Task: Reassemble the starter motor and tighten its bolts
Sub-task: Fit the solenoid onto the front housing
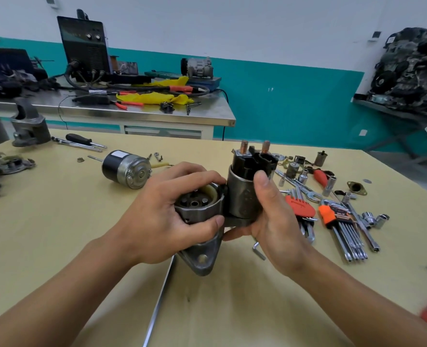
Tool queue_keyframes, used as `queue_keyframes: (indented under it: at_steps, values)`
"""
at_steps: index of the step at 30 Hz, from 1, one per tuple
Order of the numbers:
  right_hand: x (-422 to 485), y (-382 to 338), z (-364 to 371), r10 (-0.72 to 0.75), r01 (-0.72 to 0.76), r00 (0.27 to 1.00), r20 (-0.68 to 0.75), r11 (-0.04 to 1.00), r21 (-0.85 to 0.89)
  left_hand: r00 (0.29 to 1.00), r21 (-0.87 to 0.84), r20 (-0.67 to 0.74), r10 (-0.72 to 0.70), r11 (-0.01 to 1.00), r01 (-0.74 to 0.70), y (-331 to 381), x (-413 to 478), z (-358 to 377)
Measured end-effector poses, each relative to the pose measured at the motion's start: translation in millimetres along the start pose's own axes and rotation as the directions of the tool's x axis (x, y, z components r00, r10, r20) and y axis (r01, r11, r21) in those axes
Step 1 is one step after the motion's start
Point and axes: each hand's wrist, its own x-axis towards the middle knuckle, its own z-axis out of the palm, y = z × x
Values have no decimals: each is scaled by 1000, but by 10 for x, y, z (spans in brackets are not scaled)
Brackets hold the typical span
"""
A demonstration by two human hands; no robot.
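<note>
I hold the starter housing (202, 261) above the yellow table (57, 221), open gear end up. My left hand (162, 219) wraps its round gear case (195, 205), thumb on the front rim. My right hand (270, 219) grips the grey solenoid (240, 194) on the same housing; its black cap with two copper studs (253, 156) points up. The black-and-silver motor body (126, 169) lies on its side behind my left hand. Loose bolts and nuts (157, 156) lie beside it.
Hex key sets with orange holders (332, 214), sockets (375, 219), wrenches (305, 191) and a screwdriver (320, 176) crowd the table's right. A screwdriver (82, 140) and grey casting (29, 126) sit far left. A steel bench (132, 111) stands behind, an engine (412, 71) at the right.
</note>
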Motion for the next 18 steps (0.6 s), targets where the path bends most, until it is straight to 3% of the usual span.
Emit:
queue_keyframes:
  at_steps: [6,11,14,18]
  values:
    - [78,-50,-9,20,-20,1000,3,998,-60,997,-9,-28,-73,997,72,12,17,-7]
    - [199,-212,-50,121,-118,993,12,984,-131,990,-34,-41,-135,990,134,-23,5,-49]
    - [247,-172,58,113,-125,988,-107,986,-113,973,-47,-117,-201,979,196,-9,-8,21]
    - [265,-39,229,47,-71,946,-320,995,-65,954,-31,-236,-184,983,182,57,-42,178]
